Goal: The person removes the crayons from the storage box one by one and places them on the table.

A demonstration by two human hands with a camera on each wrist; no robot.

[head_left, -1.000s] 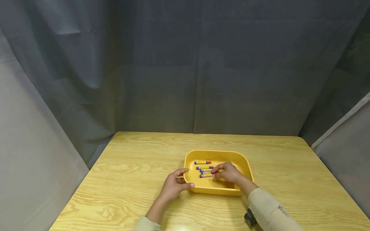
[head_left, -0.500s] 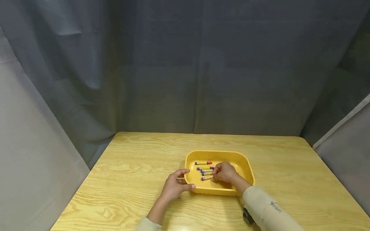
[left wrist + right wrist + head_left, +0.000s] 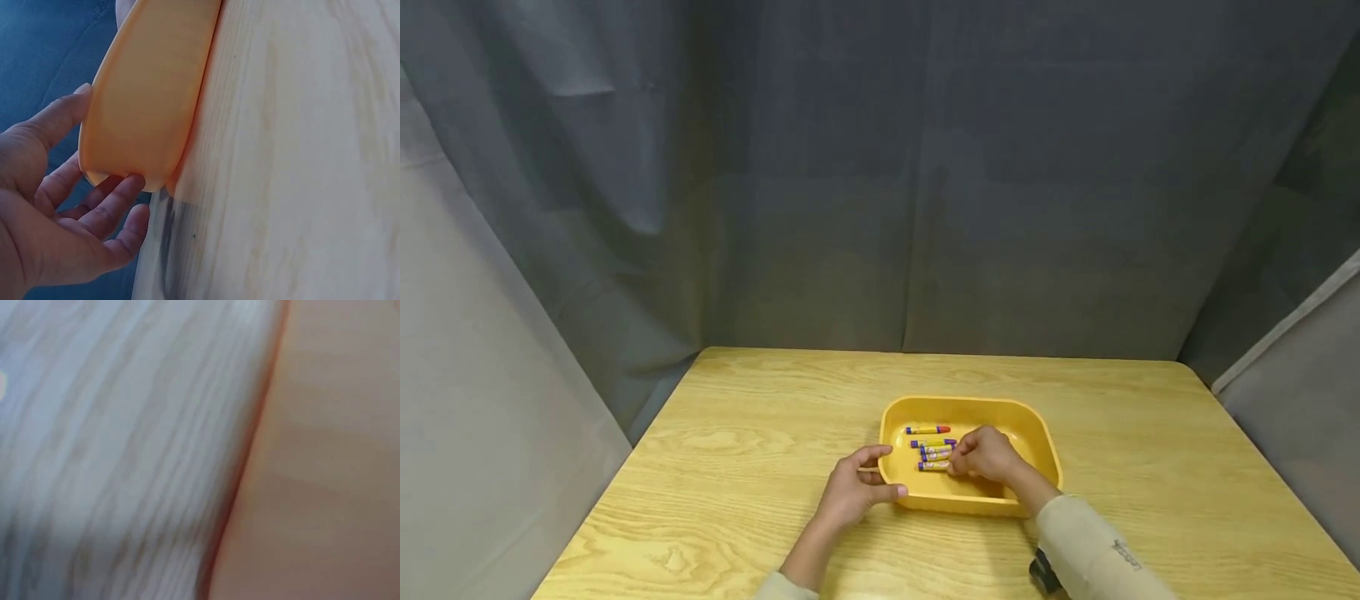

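A yellow plastic tray stands on the table; its outer wall fills the right side of the right wrist view. My left hand holds the tray's left end, thumb on the near side and forefinger at the rim. The left wrist view shows those fingers against the tray's end. Inside the tray my right hand pinches the right end of the nearest crayon, whose tip is hidden by the fingers. Behind it lie more crayons, side by side, and a red-tipped crayon apart from them.
The wood-grain table extends around the tray on all sides. A dark grey curtain hangs behind its far edge, with pale panels at the sides. A black device sits under the right sleeve.
The nearest crayon first swung toward the near side, apart from the others, then turned back to lie level and closer to them. The right hand moved slightly left with it; the left hand stayed put.
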